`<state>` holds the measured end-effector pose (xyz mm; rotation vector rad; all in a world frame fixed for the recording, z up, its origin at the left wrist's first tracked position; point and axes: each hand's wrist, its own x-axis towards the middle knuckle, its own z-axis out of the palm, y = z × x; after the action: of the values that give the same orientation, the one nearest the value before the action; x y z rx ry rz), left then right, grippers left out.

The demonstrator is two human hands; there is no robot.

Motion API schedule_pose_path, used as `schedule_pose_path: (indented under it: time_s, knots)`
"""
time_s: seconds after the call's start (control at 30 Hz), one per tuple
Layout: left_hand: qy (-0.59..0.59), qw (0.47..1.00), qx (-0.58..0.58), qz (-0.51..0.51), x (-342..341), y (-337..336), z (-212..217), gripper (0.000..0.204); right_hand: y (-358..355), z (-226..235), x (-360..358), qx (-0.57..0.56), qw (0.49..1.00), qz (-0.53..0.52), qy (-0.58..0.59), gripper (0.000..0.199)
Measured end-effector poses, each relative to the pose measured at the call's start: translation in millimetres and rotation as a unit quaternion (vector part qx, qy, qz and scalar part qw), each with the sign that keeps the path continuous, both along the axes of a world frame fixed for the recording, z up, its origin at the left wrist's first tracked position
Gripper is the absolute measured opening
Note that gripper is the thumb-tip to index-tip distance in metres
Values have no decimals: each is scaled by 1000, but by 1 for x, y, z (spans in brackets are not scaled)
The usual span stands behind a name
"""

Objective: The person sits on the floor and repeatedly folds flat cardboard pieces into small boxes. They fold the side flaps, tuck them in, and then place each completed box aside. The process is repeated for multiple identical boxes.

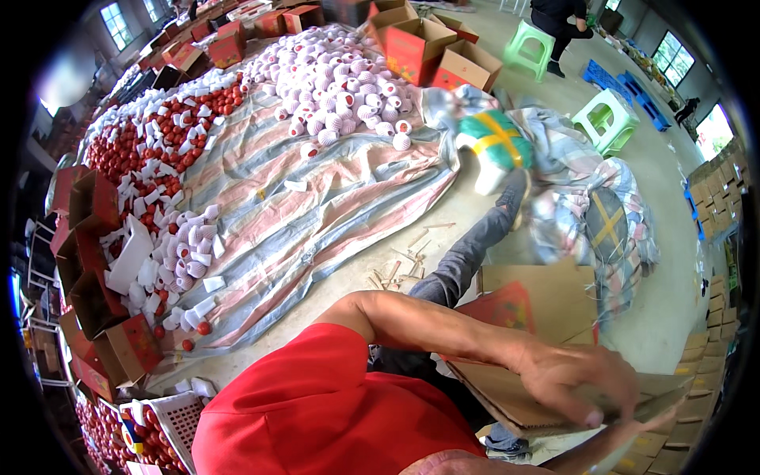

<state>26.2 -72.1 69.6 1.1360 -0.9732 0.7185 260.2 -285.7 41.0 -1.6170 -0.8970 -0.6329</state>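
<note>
A brown cardboard box (554, 289) with red print stands at my right side, its flaps spread. My left arm reaches across my red shirt, and my left hand (582, 384) is bent down over a flap (507, 393), thumb and fingers curled at the cardboard and slightly blurred. Low at the right edge, my right hand (657, 417) lies against another part of the cardboard; motion smears its fingers. A leg in grey trousers (455, 265) stretches out beyond the box.
A striped sheet (317, 214) carries foam-netted fruit (332, 79) and loose red fruit (174, 131). Open cartons (91, 277) line the left; more cartons (419, 47) stand behind. Green stools (606, 119), a strapped bundle (495, 138) and stacked cardboard (716, 190) lie rightward. A white crate (178, 423) is near me.
</note>
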Motion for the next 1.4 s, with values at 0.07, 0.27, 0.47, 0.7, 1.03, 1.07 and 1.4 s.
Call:
schedule_pose_path:
  time_s: [0.07,0.27,0.47,0.7,1.03,1.07,1.4]
  knots:
    - [-57,996,17,60,10,3,-2,39,-4,9,4,1,1000,3,0,63]
    - [-143,983,75,90,27,-23,10,27,23,10,-1,6,998,66,10,57]
    - [-175,976,84,103,16,-27,25,23,51,9,-13,2,993,114,21,52]
    - [-133,960,188,156,-4,43,28,38,80,19,-19,-10,987,157,30,50]
    - [-31,930,273,245,48,126,45,46,20,74,-20,-9,972,234,-28,52]
    - [-45,924,298,234,65,123,47,45,9,69,-15,-33,981,185,-48,57]
    - [3,853,432,293,88,12,76,53,-53,18,-23,-231,971,3,69,54]
